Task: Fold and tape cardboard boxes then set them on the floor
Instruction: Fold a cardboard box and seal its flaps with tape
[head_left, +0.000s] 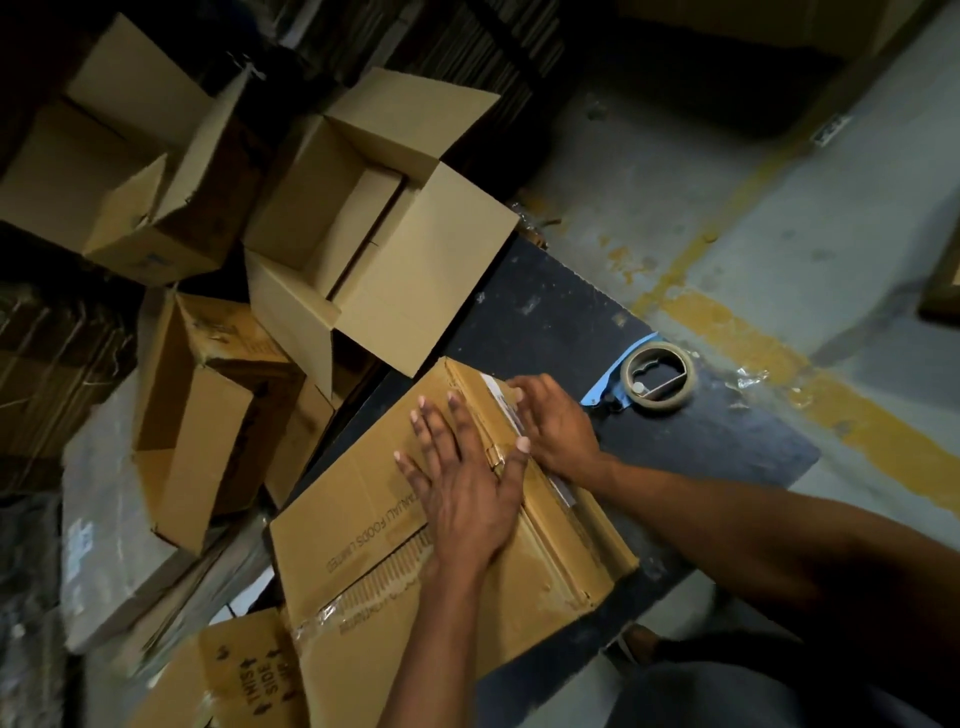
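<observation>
The box (415, 561) lies on the near left part of the dark table (597, 332), its bottom flaps folded shut and facing up, so the seam can be taped. The left hand (462, 488) lies flat on it with fingers spread and straight, most likely pressing the flaps down so they do not spring open. The right hand (556, 426) sits just right of it on the seam, fingers bent over the far edge of the flap; it seems to be smoothing a strip of tape there, though whether it pinches anything I cannot tell. The tape roll (658, 376) in its blue dispenser rests on the table just right of the box, within easy reach. Finished boxes (363, 218), open side up, pile on the floor at the far left, where this one probably goes next
</observation>
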